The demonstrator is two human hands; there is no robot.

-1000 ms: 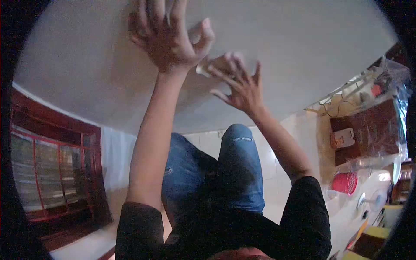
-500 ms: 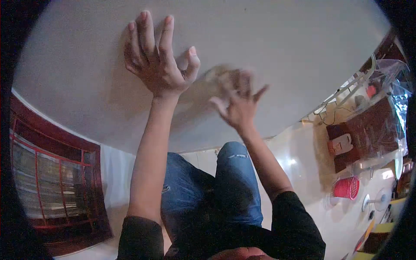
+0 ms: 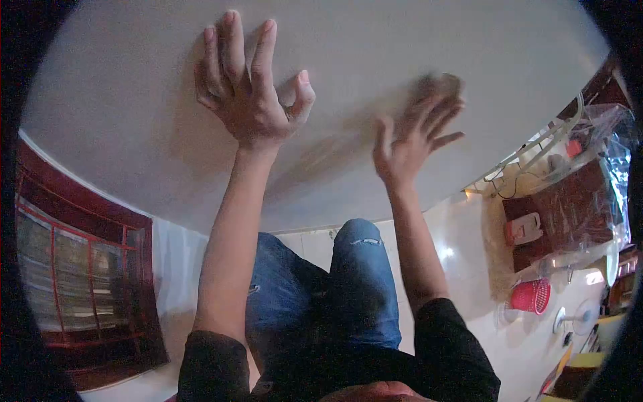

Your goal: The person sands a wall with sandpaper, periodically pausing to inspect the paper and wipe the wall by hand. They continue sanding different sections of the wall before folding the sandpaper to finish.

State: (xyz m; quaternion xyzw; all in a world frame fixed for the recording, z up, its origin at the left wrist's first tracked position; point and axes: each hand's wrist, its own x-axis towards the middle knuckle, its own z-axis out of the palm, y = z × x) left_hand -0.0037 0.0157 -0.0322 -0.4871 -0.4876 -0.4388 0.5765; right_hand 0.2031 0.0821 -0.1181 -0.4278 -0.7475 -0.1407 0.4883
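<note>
My left hand (image 3: 258, 110) rests on a broad pale grey surface (image 3: 341, 40), fingers spread and thumb bent out to the side. Nothing shows in it. My right hand (image 3: 412, 147) reaches to the same surface farther right, thumb and little finger held apart. At its fingertips is a small brownish piece (image 3: 452, 83), blurred and partly covered by the fingers, which press it on the surface. I cannot make out what it is. A faint brownish streak (image 3: 321, 157) runs across the surface between the two hands.
Below are my knees in torn blue jeans (image 3: 365, 281). A dark red-framed window (image 3: 87, 281) stands at the left. On the right are a brown table (image 3: 569, 208) under clear plastic, a red-and-white container (image 3: 524, 229), a red basket (image 3: 531, 296) and a fan (image 3: 583, 316).
My right hand has swept right and slightly up along the surface, the brownish piece moving with it. My left hand stays on nearly the same spot.
</note>
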